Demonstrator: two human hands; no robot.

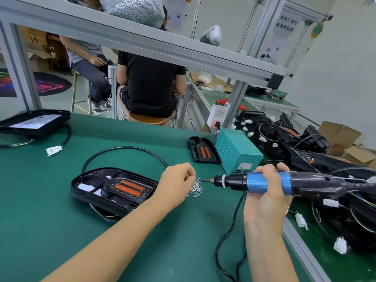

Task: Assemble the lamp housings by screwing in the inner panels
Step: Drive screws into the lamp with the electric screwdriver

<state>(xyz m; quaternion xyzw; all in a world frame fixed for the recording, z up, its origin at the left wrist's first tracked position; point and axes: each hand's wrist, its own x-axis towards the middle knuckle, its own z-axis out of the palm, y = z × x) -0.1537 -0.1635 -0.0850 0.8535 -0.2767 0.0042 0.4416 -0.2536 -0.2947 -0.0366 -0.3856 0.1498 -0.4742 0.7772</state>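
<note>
Left hand [176, 181] hovers over the pile of screws [196, 187] on the desk [50, 200], fingers curled down; whether they pinch a screw, I cannot tell. Right hand [268, 192] grips the electric screwdriver [264, 183], long axis horizontal, tip pointing left at the screws. Lamp housing [114, 188] with inner panel seated lies just left of the left hand, nearer that hand.
</note>
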